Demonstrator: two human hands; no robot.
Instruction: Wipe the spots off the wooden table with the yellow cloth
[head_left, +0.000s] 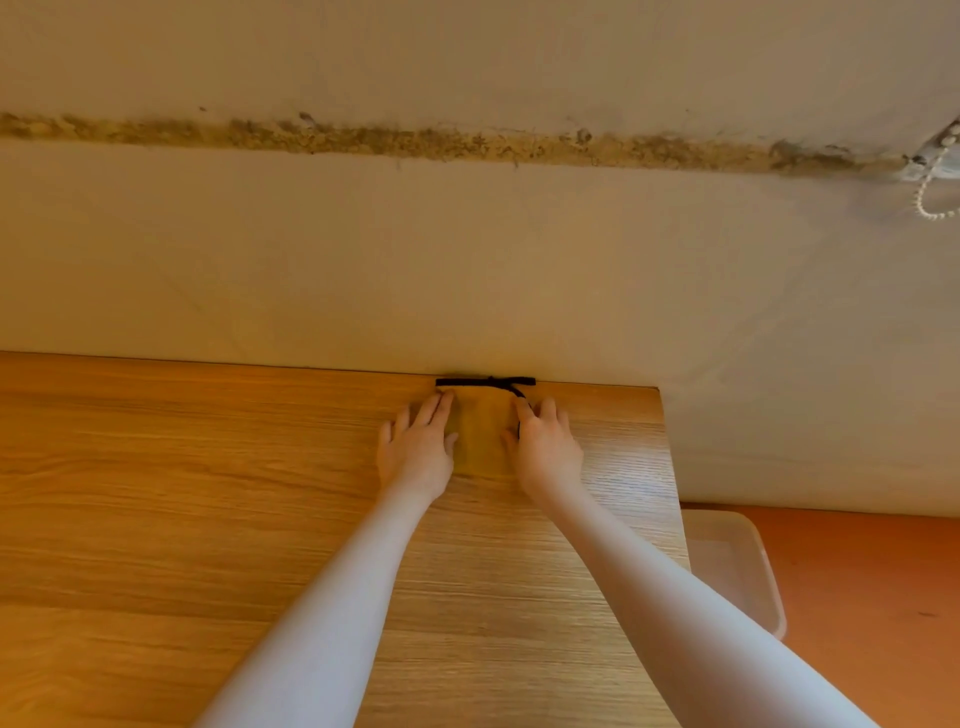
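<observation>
A folded yellow cloth (482, 434) with a black trim along its far edge lies flat on the wooden table (182, 493), close to the far edge by the wall. My left hand (415, 449) rests on the cloth's left side with fingers spread flat. My right hand (545, 449) presses on its right side, fingers slightly curled over the edge. Both arms reach forward across the table. I cannot make out any spots on the wood.
A cream wall (467, 260) with a rough brown strip stands right behind the table. The table's right edge (672, 467) drops to an orange floor, where a clear plastic bin (737, 566) sits. A beaded cord (930, 197) hangs at the upper right.
</observation>
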